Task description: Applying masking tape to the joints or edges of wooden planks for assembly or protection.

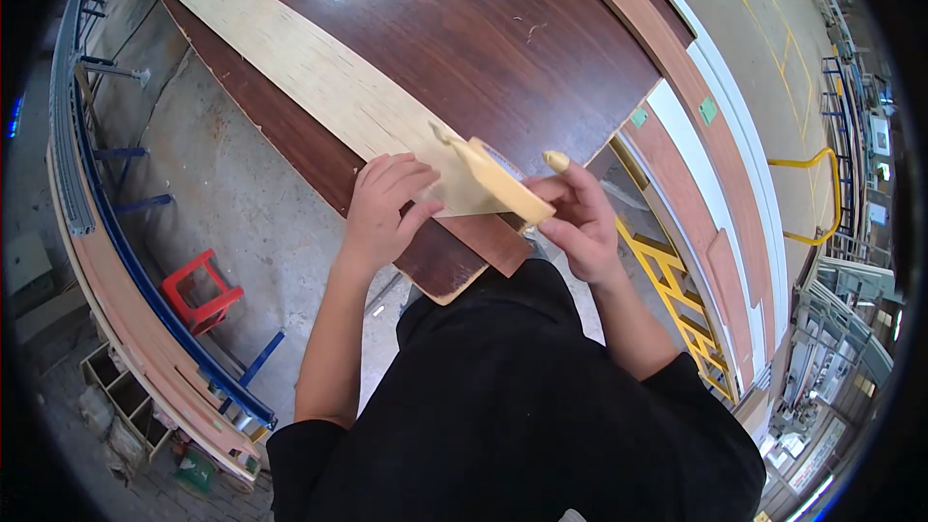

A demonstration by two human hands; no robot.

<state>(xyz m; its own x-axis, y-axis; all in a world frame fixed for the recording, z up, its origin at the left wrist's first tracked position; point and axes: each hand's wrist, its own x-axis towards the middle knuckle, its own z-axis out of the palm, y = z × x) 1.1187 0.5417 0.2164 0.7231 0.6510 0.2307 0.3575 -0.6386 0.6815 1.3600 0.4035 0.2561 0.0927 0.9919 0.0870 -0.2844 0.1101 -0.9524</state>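
My right hand [580,222] grips a pale yellow roll of tape [512,188], seen nearly edge-on and blurred, with a loose end [443,132] sticking out toward the left. A yellowish covering [556,161] wraps one fingertip of that hand. Under it runs a long pale wood veneer strip [319,68], lying on a dark brown glossy board [454,29]. My left hand [387,208] rests on the near left edge of the strip, fingers bent but apart, thumb toward the tape. A reddish-brown wood piece [495,244] shows beneath the strip's near end.
Long wood panels [667,39] and white strips lie at the right, beside a yellow metal frame [677,300]. On the floor at left stands a red plastic stool [200,292], near a blue-framed rack [155,300] carrying long boards. A yellow rail [826,198] stands far right.
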